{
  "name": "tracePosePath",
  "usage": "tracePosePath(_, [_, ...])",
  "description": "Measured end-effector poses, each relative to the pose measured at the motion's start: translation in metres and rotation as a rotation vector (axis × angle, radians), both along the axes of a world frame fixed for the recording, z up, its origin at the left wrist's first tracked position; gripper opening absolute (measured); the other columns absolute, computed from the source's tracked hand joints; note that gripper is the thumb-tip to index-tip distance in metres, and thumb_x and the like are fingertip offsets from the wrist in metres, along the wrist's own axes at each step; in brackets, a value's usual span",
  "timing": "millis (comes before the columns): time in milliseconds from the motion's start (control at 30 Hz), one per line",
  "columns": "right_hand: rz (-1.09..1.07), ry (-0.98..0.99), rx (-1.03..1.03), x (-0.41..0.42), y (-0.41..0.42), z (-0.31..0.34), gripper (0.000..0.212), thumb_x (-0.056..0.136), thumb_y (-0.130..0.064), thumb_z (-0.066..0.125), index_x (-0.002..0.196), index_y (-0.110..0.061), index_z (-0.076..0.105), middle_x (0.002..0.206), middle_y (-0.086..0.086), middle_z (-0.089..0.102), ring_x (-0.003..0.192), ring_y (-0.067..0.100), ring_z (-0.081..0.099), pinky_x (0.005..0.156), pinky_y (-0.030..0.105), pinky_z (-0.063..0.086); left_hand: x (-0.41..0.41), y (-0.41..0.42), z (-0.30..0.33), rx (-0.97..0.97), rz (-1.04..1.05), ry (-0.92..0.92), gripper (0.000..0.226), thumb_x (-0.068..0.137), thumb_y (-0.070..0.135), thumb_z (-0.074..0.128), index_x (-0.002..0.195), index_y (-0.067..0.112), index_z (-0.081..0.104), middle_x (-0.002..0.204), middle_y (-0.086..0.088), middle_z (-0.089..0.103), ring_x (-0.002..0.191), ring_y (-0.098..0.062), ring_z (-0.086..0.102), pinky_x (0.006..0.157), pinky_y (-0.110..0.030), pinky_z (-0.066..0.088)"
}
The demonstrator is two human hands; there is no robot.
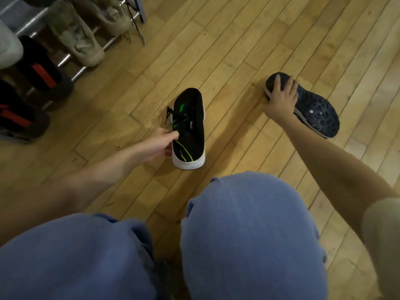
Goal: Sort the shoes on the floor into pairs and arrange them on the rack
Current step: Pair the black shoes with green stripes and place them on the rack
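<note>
A black sneaker with green stripes and a white sole (192, 135) lies on its side on the wooden floor in the middle of the view. My left hand (161, 142) grips its near edge by the laces. To the right, a second sneaker (313, 111) lies sole up, showing a dark blue tread. My right hand (281, 96) is clamped over its heel end. The metal shoe rack (65, 59) stands at the upper left.
The rack holds a pair of tan boots (86, 40), two black shoes with red straps (43, 76) and part of a white shoe (8, 48). My knees in blue trousers (238, 234) fill the lower view. Bare wooden floor surrounds the two sneakers.
</note>
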State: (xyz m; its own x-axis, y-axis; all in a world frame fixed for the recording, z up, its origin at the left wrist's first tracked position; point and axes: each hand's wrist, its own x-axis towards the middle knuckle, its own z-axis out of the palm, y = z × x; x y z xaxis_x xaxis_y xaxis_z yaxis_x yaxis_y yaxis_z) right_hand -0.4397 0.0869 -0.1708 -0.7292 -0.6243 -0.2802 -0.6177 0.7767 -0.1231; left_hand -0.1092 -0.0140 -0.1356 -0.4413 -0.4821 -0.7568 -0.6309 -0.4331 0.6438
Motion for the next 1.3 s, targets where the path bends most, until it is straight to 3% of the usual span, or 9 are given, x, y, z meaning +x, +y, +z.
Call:
tracePosePath(167, [0.026, -0.02, 0.238, -0.037, -0.02, -0.003, 0.102, 0.084, -0.018, 0.068, 0.153, -0.023, -0.007, 0.157, 0.03, -0.008, 0.144, 0.05, -0.005, 0.116, 0.062, -0.001, 0.002, -0.009, 0.008, -0.064, 0.077, 0.019, 0.021, 0.092, 0.009, 0.047, 0.107, 0.0, 0.06, 0.09, -0.009, 0.066, 0.084, -0.022, 0.065, 0.066, -0.032, 0.053])
tracePosePath(267, [0.048, 0.056, 0.24, -0.026, -0.031, 0.006, 0.091, 0.082, -0.018, 0.068, 0.15, -0.022, 0.008, 0.148, 0.033, 0.019, 0.137, 0.054, 0.019, 0.114, 0.061, 0.011, 0.004, -0.018, 0.017, -0.1, 0.099, 0.018, 0.024, 0.091, 0.009, 0.047, 0.11, 0.0, 0.061, 0.092, -0.009, 0.067, 0.086, -0.024, 0.066, 0.068, -0.034, 0.054])
tracePosePath(400, [0.275, 0.117, 0.203, 0.021, -0.044, 0.019, 0.085, 0.076, -0.023, 0.073, 0.145, -0.023, 0.024, 0.141, 0.03, 0.028, 0.13, 0.053, 0.027, 0.112, 0.06, 0.019, 0.011, -0.028, 0.035, -0.15, 0.13, -0.012, 0.029, 0.09, 0.011, 0.049, 0.112, -0.003, 0.061, 0.099, -0.012, 0.066, 0.089, -0.024, 0.064, 0.071, -0.034, 0.053])
tracePosePath(733, [0.459, 0.179, -0.442, 0.138, -0.101, 0.122, 0.091, 0.06, -0.024, 0.079, 0.137, -0.008, 0.032, 0.128, 0.02, 0.043, 0.117, 0.04, 0.043, 0.098, 0.046, 0.036, 0.075, -0.05, 0.119, -0.484, 0.28, 0.008, 0.016, 0.09, 0.008, 0.05, 0.083, 0.01, 0.064, 0.078, -0.003, 0.063, 0.076, -0.019, 0.062, 0.066, -0.03, 0.051])
tracePosePath(833, [0.527, 0.017, -0.695, 0.161, -0.111, 0.157, 0.096, 0.058, -0.028, 0.08, 0.138, -0.01, 0.032, 0.127, 0.018, 0.042, 0.116, 0.037, 0.045, 0.097, 0.044, 0.043, 0.093, -0.054, 0.154, -0.638, 0.362, 0.06, 0.018, 0.09, 0.008, 0.049, 0.088, 0.002, 0.066, 0.076, -0.006, 0.061, 0.073, -0.017, 0.059, 0.067, -0.032, 0.045])
tracePosePath(900, [0.567, -0.065, -0.881, 0.178, -0.118, 0.182, 0.091, 0.059, -0.034, 0.079, 0.136, -0.016, 0.034, 0.126, 0.015, 0.039, 0.112, 0.032, 0.048, 0.09, 0.039, 0.048, 0.099, -0.054, 0.179, -0.783, 0.383, 0.072, 0.021, 0.092, 0.01, 0.045, 0.079, 0.001, 0.059, 0.071, -0.007, 0.052, 0.066, -0.009, 0.051, 0.062, -0.023, 0.039])
tracePosePath(967, [0.591, -0.053, -1.067, 0.198, -0.126, 0.208, 0.08, 0.063, -0.039, 0.076, 0.13, -0.015, 0.04, 0.123, 0.014, 0.041, 0.108, 0.028, 0.049, 0.082, 0.034, 0.05, 0.106, -0.053, 0.202, -0.928, 0.442, 0.061, 0.028, 0.096, 0.012, 0.037, 0.07, 0.017, 0.045, 0.069, 0.002, 0.043, 0.062, -0.003, 0.042, 0.054, -0.013, 0.034])
tracePosePath(1100, [0.664, -0.032, -1.404, 0.234, -0.139, 0.246, 0.065, 0.069, -0.032, 0.075, 0.12, -0.014, 0.04, 0.116, 0.023, 0.043, 0.108, 0.03, 0.047, 0.088, 0.029, 0.047, 0.127, -0.052, 0.235, -1.044, 0.566, 0.143, 0.026, 0.1, 0.015, 0.029, 0.081, 0.028, 0.042, 0.08, 0.008, 0.042, 0.073, 0.0, 0.041, 0.059, -0.003, 0.034])
tracePosePath(1300, [0.777, 0.051, -1.762, 0.267, -0.144, 0.269, 0.064, 0.066, -0.013, 0.086, 0.111, -0.01, 0.04, 0.108, 0.039, 0.042, 0.109, 0.04, 0.045, 0.095, 0.034, 0.046, 0.162, -0.061, 0.275, -1.15, 0.649, 0.267, 0.018, 0.1, 0.014, 0.027, 0.091, 0.014, 0.043, 0.08, 0.004, 0.039, 0.072, -0.001, 0.039, 0.061, -0.005, 0.035])
